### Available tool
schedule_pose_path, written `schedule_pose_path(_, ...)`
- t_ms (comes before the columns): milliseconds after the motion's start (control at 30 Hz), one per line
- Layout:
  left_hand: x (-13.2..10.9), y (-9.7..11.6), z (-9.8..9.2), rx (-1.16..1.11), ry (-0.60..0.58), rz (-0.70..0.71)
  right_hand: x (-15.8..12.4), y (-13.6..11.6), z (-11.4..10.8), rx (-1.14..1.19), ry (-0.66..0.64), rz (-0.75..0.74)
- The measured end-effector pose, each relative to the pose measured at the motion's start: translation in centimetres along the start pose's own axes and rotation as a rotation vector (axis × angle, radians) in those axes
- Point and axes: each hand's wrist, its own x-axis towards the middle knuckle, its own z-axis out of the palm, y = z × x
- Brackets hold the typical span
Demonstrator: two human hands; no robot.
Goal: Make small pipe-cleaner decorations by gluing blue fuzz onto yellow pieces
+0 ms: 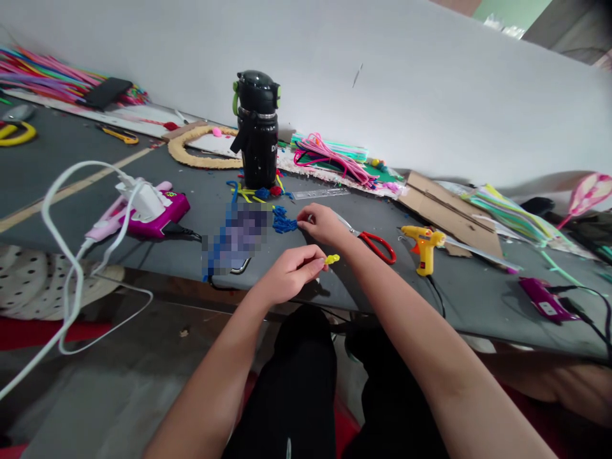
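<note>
Between the thumb and fingers of my left hand (294, 273) is a small twisted yellow pipe-cleaner piece (331, 259), held low over the table's front edge. My right hand (324, 224) reaches across, farther from me, with its fingertips pinched at the right edge of a pile of short blue pipe-cleaner pieces (283, 221). How many pieces it grips is too small to tell. Left of the pile lies a phone (241, 239), its screen blurred out. Red-handled scissors (377, 247) rest right of my right wrist.
A black bottle (259, 143) stands behind the blue pile, with yellow and blue stems around its base. A yellow glue gun (424, 247) sits to the right, its cord hanging off the edge. Purple power strips (155, 217) and white cables occupy the left. Cardboard (449, 213) lies at the back right.
</note>
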Motion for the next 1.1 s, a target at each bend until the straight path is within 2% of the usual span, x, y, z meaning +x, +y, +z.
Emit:
schedule_pose_path(300,0.0,0.0,-0.1,0.082,0.011,0.003,0.5,-0.6,0.4,-0.087,-0.040,0.049)
schedule_pose_path(633,0.0,-0.2,-0.1,0.048,0.004,0.011,0.6,0.0,1.4,-0.133,-0.019,0.016)
schedule_pose_path(900,0.1,-0.3,-0.2,0.061,0.008,0.014,1.2,-0.6,0.4,-0.130,-0.039,0.035)
schedule_pose_path(1100,0.1,-0.2,-0.2,0.055,0.009,0.019,2.1,-1.4,0.7,-0.140,-0.118,0.049)
